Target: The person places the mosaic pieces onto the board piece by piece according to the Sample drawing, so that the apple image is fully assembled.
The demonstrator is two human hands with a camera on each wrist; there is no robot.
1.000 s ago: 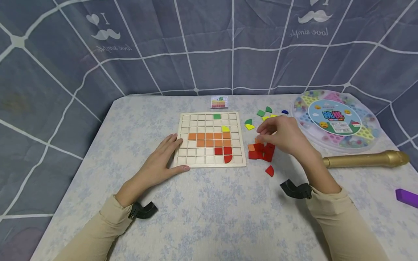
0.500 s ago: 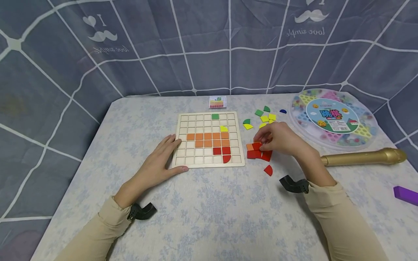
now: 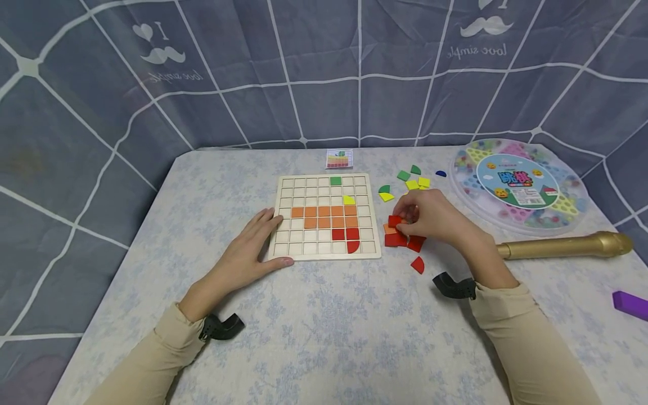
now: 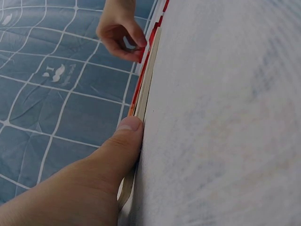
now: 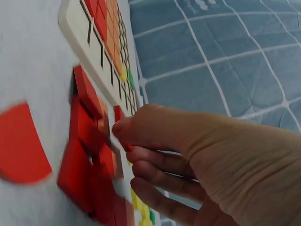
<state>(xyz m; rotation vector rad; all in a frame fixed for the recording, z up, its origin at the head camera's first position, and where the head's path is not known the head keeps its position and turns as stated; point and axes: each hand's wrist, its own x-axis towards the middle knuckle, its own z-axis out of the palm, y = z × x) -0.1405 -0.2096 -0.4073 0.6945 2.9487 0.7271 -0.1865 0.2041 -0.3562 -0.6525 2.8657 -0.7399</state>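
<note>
My right hand [image 3: 430, 216] pinches a red square tile [image 3: 394, 221] between thumb and fingertips, over a small pile of red tiles [image 3: 395, 240] and orange ones. The right wrist view shows the pinched tile [image 5: 118, 113] edge-on beside the thumb. My left hand [image 3: 248, 242] rests with extended fingers at the left edge of a wooden grid board [image 3: 291, 247], its thumb at the front corner. On the board lie two rows of orange tiles [image 3: 324, 211], several red tiles [image 3: 338, 234], one yellow tile [image 3: 349, 200] and one green square [image 3: 336, 181].
A printed pattern card [image 3: 339, 158] lies behind the board. Yellow tiles [image 3: 412, 184], green tiles [image 3: 403, 175] and a blue piece [image 3: 441, 174] are scattered at the back. To the right are a round game box [image 3: 518, 185], a gold recorder-like tube [image 3: 567, 246] and a purple block [image 3: 630, 304].
My right hand has come down and slightly left onto the pile, and now lifts a red square tile from it. The left hand stays at the board's edge.
</note>
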